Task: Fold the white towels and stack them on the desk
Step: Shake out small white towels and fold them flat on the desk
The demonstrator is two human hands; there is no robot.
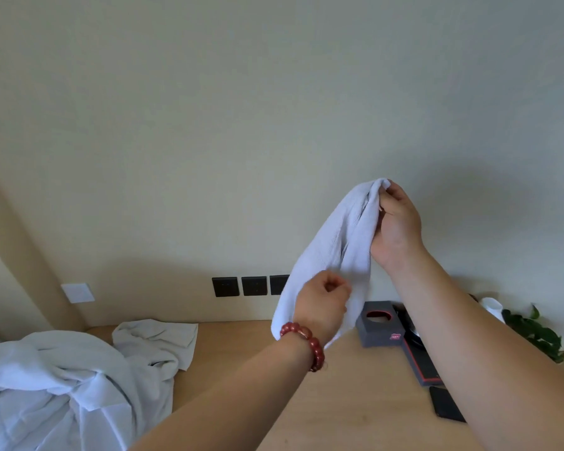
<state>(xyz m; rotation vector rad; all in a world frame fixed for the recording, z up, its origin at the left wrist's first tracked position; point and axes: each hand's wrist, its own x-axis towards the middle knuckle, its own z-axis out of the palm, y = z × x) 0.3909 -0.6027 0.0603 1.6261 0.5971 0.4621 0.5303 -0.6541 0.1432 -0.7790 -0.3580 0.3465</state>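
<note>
Soft white towel (332,242) hangs limp and light; my right hand (396,222) pinches its twelve-o'clock corner, left hand (323,304) pinches lower folds.

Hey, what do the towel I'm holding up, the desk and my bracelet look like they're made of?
Held towel: soft white woven cloth, likely cotton; it drapes and creases.
Desk: light wood or wood-look laminate, smooth matte; grain too faint to tell.
Bracelet: glossy round red-brown beads, perhaps polished wood or resin.
</note>
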